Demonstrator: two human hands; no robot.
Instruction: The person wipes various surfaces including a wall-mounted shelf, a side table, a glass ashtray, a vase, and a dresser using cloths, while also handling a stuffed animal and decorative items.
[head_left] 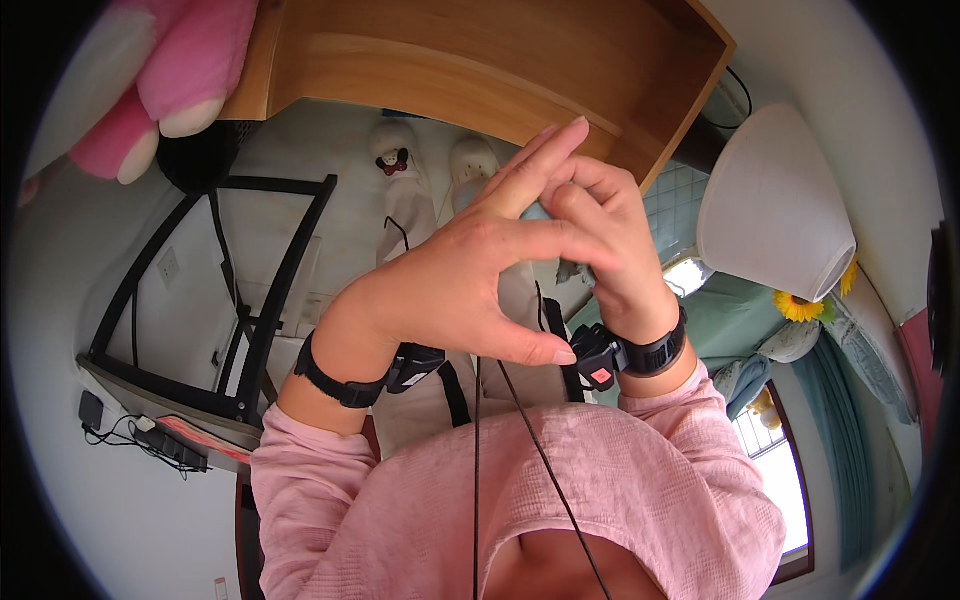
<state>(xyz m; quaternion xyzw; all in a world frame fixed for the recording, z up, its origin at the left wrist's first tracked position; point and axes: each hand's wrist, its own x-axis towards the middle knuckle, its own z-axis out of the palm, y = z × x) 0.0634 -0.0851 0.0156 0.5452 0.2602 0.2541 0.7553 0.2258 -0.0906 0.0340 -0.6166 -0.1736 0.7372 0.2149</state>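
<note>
My left hand [470,265] is raised before my chest with its fingers stretched out and its thumb apart. One of its fingers reaches across to touch my right hand [615,235]. That hand is closed, its fingers bent inward, partly behind the left fingers. A small pale blue patch [537,212] shows between the hands; I cannot tell if it is held or lies behind them. Each wrist wears a black strap with a small box, the left strap [345,385] and the right strap [655,355].
A wooden cabinet [450,60] stands ahead, with pale shoes [395,145] on my feet below it. To the left are a black-framed stand [275,300], a power strip [170,445] and pink plush [200,65]. A white lampshade [775,205] and sunflowers [798,307] are at right.
</note>
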